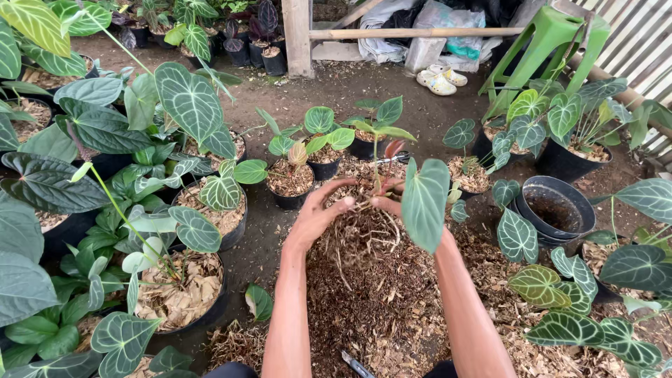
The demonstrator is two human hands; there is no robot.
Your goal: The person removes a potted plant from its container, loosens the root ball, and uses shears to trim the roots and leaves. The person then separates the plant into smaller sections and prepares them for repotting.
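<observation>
Below us a mulch heap [378, 308] catches loose bits as our left hand [318, 213] and right hand [392, 203] cup a bare-rooted plant [371, 224] over it, fingers clasping its root ball, beside an empty pot [560, 210].

One head-worn camera looks steeply down, close over a potting-mix heap [378, 308]
</observation>
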